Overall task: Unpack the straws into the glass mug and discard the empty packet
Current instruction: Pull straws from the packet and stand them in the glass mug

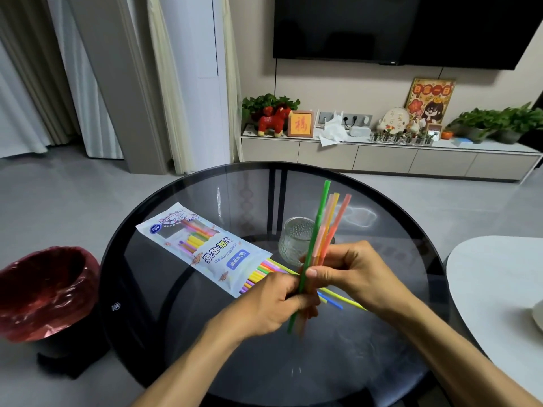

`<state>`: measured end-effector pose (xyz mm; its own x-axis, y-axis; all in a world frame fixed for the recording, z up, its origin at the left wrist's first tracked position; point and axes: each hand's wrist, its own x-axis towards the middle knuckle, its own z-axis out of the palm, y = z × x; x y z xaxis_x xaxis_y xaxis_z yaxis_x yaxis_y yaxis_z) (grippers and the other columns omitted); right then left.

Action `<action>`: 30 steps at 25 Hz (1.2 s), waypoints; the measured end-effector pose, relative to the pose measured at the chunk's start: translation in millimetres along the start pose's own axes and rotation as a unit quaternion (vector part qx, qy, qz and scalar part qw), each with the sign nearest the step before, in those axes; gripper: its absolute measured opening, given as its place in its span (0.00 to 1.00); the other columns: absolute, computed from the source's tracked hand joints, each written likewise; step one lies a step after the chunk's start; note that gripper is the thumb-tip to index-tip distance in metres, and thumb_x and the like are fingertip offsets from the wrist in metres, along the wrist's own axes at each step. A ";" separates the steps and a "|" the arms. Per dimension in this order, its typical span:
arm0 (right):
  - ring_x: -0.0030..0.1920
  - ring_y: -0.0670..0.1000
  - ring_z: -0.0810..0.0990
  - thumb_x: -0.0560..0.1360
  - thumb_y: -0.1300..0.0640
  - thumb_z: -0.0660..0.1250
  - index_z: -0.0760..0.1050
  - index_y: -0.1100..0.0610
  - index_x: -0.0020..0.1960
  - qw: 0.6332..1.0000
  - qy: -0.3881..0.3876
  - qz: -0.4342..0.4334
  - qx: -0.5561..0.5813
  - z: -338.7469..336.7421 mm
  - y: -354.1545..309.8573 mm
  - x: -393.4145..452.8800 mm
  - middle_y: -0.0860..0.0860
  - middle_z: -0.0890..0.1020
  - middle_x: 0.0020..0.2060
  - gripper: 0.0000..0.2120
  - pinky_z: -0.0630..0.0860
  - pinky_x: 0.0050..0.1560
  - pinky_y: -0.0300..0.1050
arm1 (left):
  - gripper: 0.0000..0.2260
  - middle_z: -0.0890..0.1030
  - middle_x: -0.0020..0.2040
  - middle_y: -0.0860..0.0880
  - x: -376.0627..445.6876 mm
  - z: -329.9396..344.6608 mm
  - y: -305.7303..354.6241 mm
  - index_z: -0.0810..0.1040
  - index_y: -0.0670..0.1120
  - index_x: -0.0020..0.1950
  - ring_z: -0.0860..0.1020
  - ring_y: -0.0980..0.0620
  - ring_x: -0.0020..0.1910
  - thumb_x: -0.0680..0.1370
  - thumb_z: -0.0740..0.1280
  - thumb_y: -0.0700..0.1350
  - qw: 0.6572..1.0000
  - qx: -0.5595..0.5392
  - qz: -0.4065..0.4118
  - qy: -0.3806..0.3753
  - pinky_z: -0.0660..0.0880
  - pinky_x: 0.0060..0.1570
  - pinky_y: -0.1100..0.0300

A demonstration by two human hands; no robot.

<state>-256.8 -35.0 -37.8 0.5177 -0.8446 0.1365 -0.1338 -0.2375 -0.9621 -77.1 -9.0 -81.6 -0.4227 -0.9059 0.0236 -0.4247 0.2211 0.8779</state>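
both hands meet over the round dark glass table (205,362), holding a small bunch of thin coloured plastic straws (321,230) nearly upright. the left hand (273,304) curls its fingers round the lower part of the bunch, and the right hand (349,268) pinches it a little higher, thumb across the green straw. the clear textured glass mug (293,239) stands just behind the hands, with no straws in it yet. the white printed plastic packet (202,248) lies flat to the left, its open end toward the hands, many straws still inside and a few spilling onto the table. a bin with a red liner (44,292) sits on the floor at left. the straws look very light, smooth and bendy, so they likely fan out or slip; gripping the bunch near its middle, snugly but without crushing, should keep them together.
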 end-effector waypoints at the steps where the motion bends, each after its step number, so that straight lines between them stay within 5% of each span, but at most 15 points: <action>1: 0.41 0.52 0.84 0.67 0.59 0.74 0.83 0.65 0.47 1.000 0.000 0.010 0.013 1.4 0.8 0.0 0.60 0.86 0.39 0.12 0.83 0.50 0.56 | 0.08 0.86 0.43 0.44 -0.1 -1.3 0.1 0.81 0.41 0.46 0.84 0.50 0.42 0.79 0.64 0.43 1.000 0.001 -0.001 -0.025 0.80 0.50 0.51; 7: 0.37 0.52 0.85 0.70 0.67 0.71 0.80 0.71 0.46 0.993 0.047 0.048 0.095 11.3 -7.3 9.5 0.62 0.85 0.40 0.07 0.82 0.39 0.43 | 0.09 0.83 0.44 0.41 4.2 -26.4 9.0 0.78 0.40 0.49 0.83 0.51 0.42 0.82 0.60 0.43 0.983 -0.073 -0.046 -0.160 0.77 0.48 0.62; 10: 0.34 0.51 0.84 0.71 0.68 0.71 0.82 0.64 0.42 0.976 0.170 0.045 0.124 6.2 -7.7 28.3 0.60 0.86 0.37 0.02 0.82 0.36 0.44 | 0.11 0.85 0.45 0.43 11.6 -32.3 6.7 0.80 0.45 0.47 0.81 0.54 0.41 0.77 0.66 0.52 0.997 -0.044 -0.068 -0.003 0.78 0.45 0.53; 13: 0.33 0.48 0.84 0.73 0.66 0.69 0.81 0.59 0.40 0.908 0.337 0.019 0.247 -22.9 -5.8 54.4 0.52 0.86 0.33 0.06 0.82 0.37 0.41 | 0.09 0.84 0.44 0.54 9.6 -42.6 2.6 0.82 0.51 0.51 0.81 0.57 0.42 0.76 0.68 0.53 0.973 0.010 -0.094 0.208 0.77 0.51 0.56; 16: 0.33 0.47 0.81 0.74 0.66 0.69 0.79 0.56 0.38 0.826 0.464 -0.001 0.321 -43.0 5.1 74.1 0.47 0.84 0.28 0.08 0.81 0.36 0.40 | 0.11 0.83 0.51 0.56 2.7 -47.5 -7.3 0.80 0.52 0.56 0.80 0.57 0.50 0.76 0.66 0.52 0.953 0.133 -0.121 0.245 0.77 0.54 0.57; 18: 0.33 0.47 0.78 0.74 0.66 0.70 0.79 0.56 0.37 0.818 0.500 0.013 0.284 -35.8 20.2 84.6 0.47 0.81 0.27 0.09 0.79 0.36 0.41 | 0.12 0.82 0.55 0.56 0.9 -46.5 -17.1 0.79 0.53 0.59 0.79 0.56 0.54 0.77 0.65 0.52 0.951 0.169 -0.124 0.225 0.76 0.57 0.56; 21: 0.35 0.51 0.78 0.72 0.65 0.72 0.79 0.56 0.35 0.851 0.481 0.052 0.203 -14.7 39.9 96.0 0.52 0.80 0.31 0.09 0.78 0.40 0.46 | 0.15 0.76 0.65 0.55 -0.7 -43.3 -31.4 0.75 0.52 0.65 0.73 0.54 0.65 0.78 0.64 0.51 0.948 0.238 -0.101 0.185 0.69 0.65 0.56; 24: 0.35 0.51 0.77 0.70 0.60 0.75 0.80 0.57 0.35 0.881 0.444 0.127 0.104 -6.4 41.1 97.2 0.54 0.81 0.33 0.06 0.74 0.39 0.45 | 0.21 0.59 0.78 0.55 -3.3 -39.6 -47.3 0.63 0.58 0.74 0.53 0.51 0.78 0.81 0.58 0.55 0.925 0.357 -0.100 0.088 0.53 0.75 0.53; 26: 0.37 0.51 0.77 0.69 0.61 0.76 0.81 0.61 0.41 0.898 0.400 0.166 0.078 -8.9 36.3 88.5 0.56 0.81 0.36 0.05 0.73 0.39 0.44 | 0.22 0.51 0.80 0.56 -5.1 -37.2 -55.0 0.55 0.62 0.75 0.45 0.52 0.79 0.81 0.54 0.57 0.914 0.389 -0.114 0.033 0.46 0.77 0.51; 30: 0.46 0.52 0.78 0.67 0.63 0.77 0.80 0.64 0.55 0.916 0.325 0.226 -0.062 -30.0 40.0 49.1 0.56 0.82 0.46 0.18 0.72 0.48 0.44 | 0.21 0.49 0.80 0.56 -5.7 -35.8 -57.2 0.54 0.65 0.75 0.43 0.53 0.78 0.82 0.52 0.58 0.909 0.396 -0.131 0.020 0.42 0.75 0.42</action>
<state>-262.1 -100.4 -62.5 -0.2222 -0.9676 -0.1196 -0.3253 0.1892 -0.9265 -21.7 -29.4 -114.8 -0.2015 -0.9740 -0.1039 -0.9562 0.1726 0.2363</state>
